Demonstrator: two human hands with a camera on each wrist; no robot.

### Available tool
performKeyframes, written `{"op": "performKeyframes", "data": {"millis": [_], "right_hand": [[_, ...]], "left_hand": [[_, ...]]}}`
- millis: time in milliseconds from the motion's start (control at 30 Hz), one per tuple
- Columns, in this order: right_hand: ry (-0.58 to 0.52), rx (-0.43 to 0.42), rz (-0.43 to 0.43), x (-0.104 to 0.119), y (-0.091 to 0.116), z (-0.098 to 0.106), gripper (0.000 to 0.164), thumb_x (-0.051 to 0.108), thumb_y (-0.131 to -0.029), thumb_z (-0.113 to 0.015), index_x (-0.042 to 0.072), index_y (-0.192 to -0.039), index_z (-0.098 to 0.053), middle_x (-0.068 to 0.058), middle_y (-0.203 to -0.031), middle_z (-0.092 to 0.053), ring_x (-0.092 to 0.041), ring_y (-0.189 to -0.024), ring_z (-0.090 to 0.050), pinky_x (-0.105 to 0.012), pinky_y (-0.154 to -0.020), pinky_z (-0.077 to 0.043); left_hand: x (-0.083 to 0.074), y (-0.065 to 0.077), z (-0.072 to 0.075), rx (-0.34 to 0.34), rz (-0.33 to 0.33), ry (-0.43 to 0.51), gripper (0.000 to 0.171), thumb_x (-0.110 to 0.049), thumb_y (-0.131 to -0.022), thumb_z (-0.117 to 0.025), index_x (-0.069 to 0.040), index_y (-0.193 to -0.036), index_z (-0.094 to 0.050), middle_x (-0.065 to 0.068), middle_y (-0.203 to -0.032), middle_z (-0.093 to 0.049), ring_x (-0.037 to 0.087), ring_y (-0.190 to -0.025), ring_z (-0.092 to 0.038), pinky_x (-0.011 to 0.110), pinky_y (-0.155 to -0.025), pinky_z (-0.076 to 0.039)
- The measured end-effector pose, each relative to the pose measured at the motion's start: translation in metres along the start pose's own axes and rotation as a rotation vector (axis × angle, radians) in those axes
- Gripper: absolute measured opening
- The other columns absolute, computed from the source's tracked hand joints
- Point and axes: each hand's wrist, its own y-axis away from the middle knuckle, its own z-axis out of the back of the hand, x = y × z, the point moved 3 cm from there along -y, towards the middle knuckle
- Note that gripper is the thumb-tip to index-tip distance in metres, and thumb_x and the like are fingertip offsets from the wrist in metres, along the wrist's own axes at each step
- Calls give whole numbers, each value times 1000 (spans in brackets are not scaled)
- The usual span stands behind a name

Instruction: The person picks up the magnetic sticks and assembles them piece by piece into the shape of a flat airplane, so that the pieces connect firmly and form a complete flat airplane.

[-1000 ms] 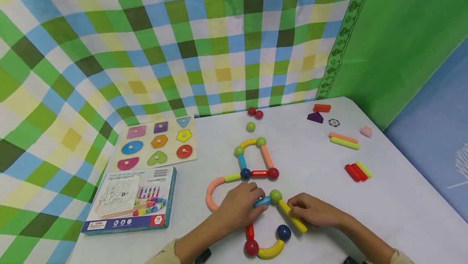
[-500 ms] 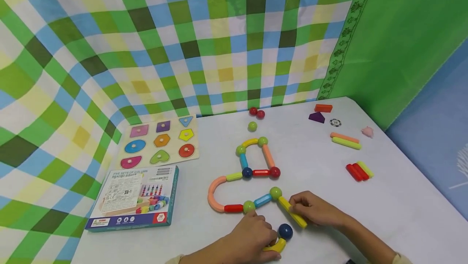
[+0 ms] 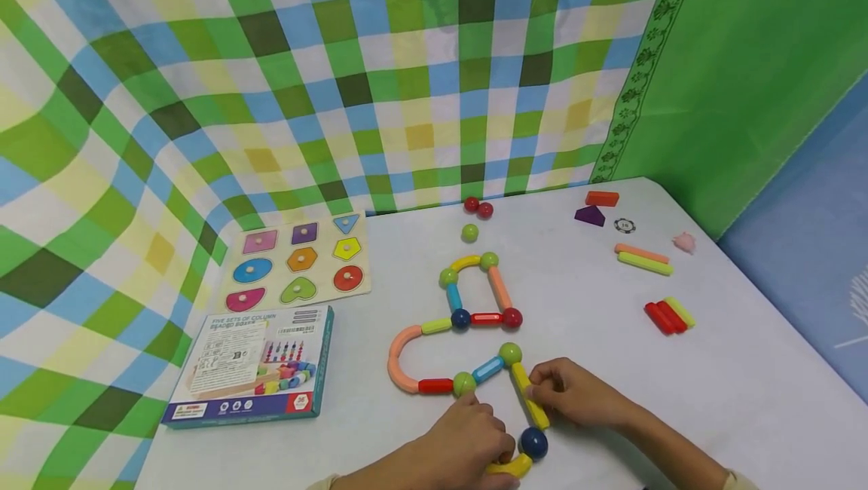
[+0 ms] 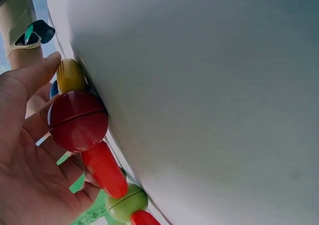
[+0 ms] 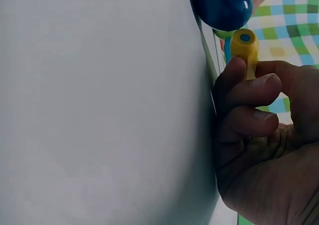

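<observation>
My left hand (image 3: 464,441) grips a curved yellow magnetic stick (image 3: 511,467) at the front, thumb against it. A navy ball (image 3: 533,444) sits on that stick's right end. The left wrist view shows a red ball (image 4: 78,120) and a red stick (image 4: 104,170) along the palm, both hidden under the hand from above. My right hand (image 3: 573,392) pinches a straight yellow stick (image 3: 524,388) between thumb and fingers. Its far end meets a green ball (image 3: 510,354); its near end lies close to the navy ball. A blue stick (image 3: 488,370) links that green ball to another green ball (image 3: 464,384).
Beyond the hands lies a joined loop with a peach curve (image 3: 400,358) and red ball (image 3: 511,318). Loose red balls (image 3: 484,210) and sticks (image 3: 644,263) lie farther off. A shape puzzle board (image 3: 315,301) and a box (image 3: 271,418) occupy the left side.
My left hand has moved from the blue stick down to the curved yellow stick. The right hand has swung the straight yellow stick's near end left, and the navy ball now lies near it.
</observation>
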Motion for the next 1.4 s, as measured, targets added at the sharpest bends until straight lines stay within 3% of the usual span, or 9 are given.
{"op": "performKeyframes", "data": {"millis": [600,733,800,867,967,1033,1100,1233,1400], "right_hand": [[1,-46,-78,0,7,-16,30,36,-89,-65,6,-91,-60,-9,-65,-66,-11,-39,-43,-20,-40,-35],[-11,-37,-78,1,7,-17,30,36,-89,-65,6,-90,-61,-10,-65,-66,-11,-39,-43,-19,-40,-34],[-14,-35,-74,2,8,-17,30,36,-89,-65,6,-89,-61,-10,-65,-66,-11,-39,-44,-19,-40,-35],[-11,-39,-71,2,8,-18,30,36,-89,-65,6,-88,-61,-10,-65,-66,-11,-39,-44,-19,-40,-35],[-7,-45,-70,2,8,-18,30,35,-88,-67,6,-86,-62,-10,-65,-66,-12,-40,-47,-20,-41,-37],[-9,-40,-63,2,8,-20,29,34,-87,-67,6,-83,-63,-10,-65,-66,-13,-41,-48,-20,-41,-38],[-8,-32,-56,2,9,-21,28,33,-87,-68,6,-82,-64,-11,-65,-66,-13,-41,-50,-20,-41,-39],[4,-19,-43,3,10,-22,28,33,-87,-68,6,-79,-64,-10,-64,-66,-14,-42,-50,-20,-41,-40],[-10,10,-25,5,13,-24,27,30,-87,-68,5,-77,-64,-11,-64,-66,-12,-40,-49,-19,-40,-39]], "left_hand": [[-1,3,-1,22,-90,-21,24,-52,-83,-65,-34,-98,-72,-23,-64,-49,-3,-68,-42,19,-70,-30],[7,8,6,-91,-103,13,27,-54,-88,-59,-34,-99,-71,-24,-71,-51,-4,-73,-42,17,-71,-31],[16,10,14,-214,-74,13,26,-53,-89,-57,-33,-100,-69,-23,-79,-53,-2,-77,-42,16,-73,-34],[29,13,23,-333,5,0,26,-51,-88,-61,-33,-105,-67,-20,-89,-54,0,-82,-42,18,-75,-38],[49,16,33,-414,157,-18,33,-51,-83,-67,-31,-110,-65,-14,-97,-53,4,-85,-43,22,-75,-41],[60,17,34,-399,232,-9,37,-53,-81,-68,-31,-110,-66,-13,-95,-54,5,-84,-43,23,-73,-41],[65,18,32,-378,255,16,35,-54,-81,-67,-29,-106,-68,-13,-89,-55,5,-79,-43,23,-70,-40],[67,17,31,-347,233,52,29,-52,-85,-64,-28,-101,-70,-15,-79,-53,4,-72,-43,23,-66,-38],[68,15,28,-342,226,76,25,-48,-88,-63,-28,-101,-70,-17,-77,-53,3,-70,-44,23,-66,-38]]}}
